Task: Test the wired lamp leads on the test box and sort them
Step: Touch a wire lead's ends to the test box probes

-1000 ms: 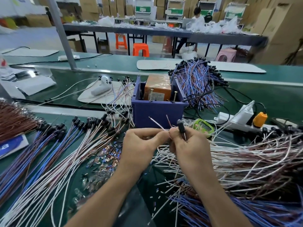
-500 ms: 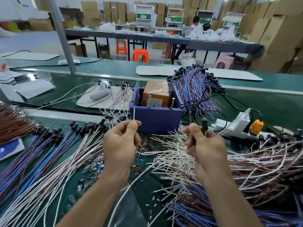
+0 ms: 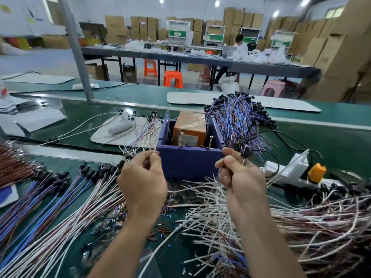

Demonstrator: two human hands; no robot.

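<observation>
Leads (image 3: 301, 227) cover green bench (image 3: 331, 141); cartons (image 3: 114, 27) stand stacked far behind.

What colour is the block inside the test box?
The block is orange with a pale label, clearest in the head view.

At centre frame, the left hand (image 3: 143, 185) pinches the tip of a thin white wire (image 3: 155, 150) between thumb and forefinger, just left of the open purple plastic box (image 3: 188, 160). The right hand (image 3: 243, 183) is curled round a lead whose small black lamp socket (image 3: 246, 153) sticks up above the fist, near the box's right front corner. Inside the box sits an orange taped block (image 3: 189, 127). Long white and blue leads with black ends (image 3: 50, 207) lie fanned across the lower left of the green table (image 3: 321, 137). A tangled heap of white and brown leads (image 3: 301, 221) fills the lower right.
</observation>
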